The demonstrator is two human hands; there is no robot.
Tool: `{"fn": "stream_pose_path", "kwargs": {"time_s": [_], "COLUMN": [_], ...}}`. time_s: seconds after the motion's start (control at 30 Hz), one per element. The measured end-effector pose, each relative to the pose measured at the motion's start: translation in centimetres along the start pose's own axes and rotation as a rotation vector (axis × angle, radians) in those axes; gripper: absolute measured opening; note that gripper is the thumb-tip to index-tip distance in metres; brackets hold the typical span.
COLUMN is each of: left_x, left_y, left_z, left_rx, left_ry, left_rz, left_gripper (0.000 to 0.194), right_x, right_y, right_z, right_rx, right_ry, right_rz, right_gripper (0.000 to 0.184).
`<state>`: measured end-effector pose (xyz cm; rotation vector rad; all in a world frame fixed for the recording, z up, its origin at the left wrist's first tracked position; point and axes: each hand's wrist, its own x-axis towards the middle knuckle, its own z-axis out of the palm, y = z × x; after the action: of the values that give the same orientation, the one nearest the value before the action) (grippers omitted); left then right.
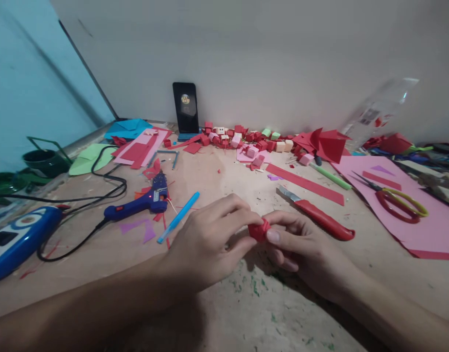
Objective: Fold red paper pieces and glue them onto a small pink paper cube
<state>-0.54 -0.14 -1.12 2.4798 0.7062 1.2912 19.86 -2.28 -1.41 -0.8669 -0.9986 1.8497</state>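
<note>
Between my two hands, just right of the middle of the head view, is a small folded red paper piece (258,230). My left hand (213,234) pinches its left side with thumb and fingertips. On the other side, my right hand (301,244) grips it between thumb and forefinger, the other fingers curled below. Part of the piece is hidden by the fingertips. A red-handled knife (320,217) lies just beyond my right hand. To the left of my left hand rests a blue pen (178,217), and past it a blue glue gun (144,203).
Small paper cubes (242,139) are heaped along the wall near a leaning phone (186,107). At right, scissors (400,203) lie on pink paper (426,234). A red strip (308,186) and a plastic bottle (380,115) sit farther back. Black cable (81,244) loops at left.
</note>
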Motion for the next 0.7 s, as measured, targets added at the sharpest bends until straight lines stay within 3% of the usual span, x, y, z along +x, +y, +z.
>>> {"fn": "stream_pose_path", "kwargs": {"time_s": [0.4, 0.7], "left_x": [-0.10, -0.27], "left_y": [0.04, -0.10], "left_z": [-0.06, 0.05], "left_rx": [0.026, 0.039], "left_ry": [-0.003, -0.006], "left_rz": [0.015, 0.017], "left_gripper": [0.014, 0.019], "right_x": [-0.07, -0.02], "right_y": [-0.11, 0.13], "right_z": [-0.22, 0.12], "right_rx": [-0.052, -0.026], "right_ry": [-0.071, -0.013], "right_rz": [0.026, 0.010], "right_gripper": [0.026, 0.018]}}
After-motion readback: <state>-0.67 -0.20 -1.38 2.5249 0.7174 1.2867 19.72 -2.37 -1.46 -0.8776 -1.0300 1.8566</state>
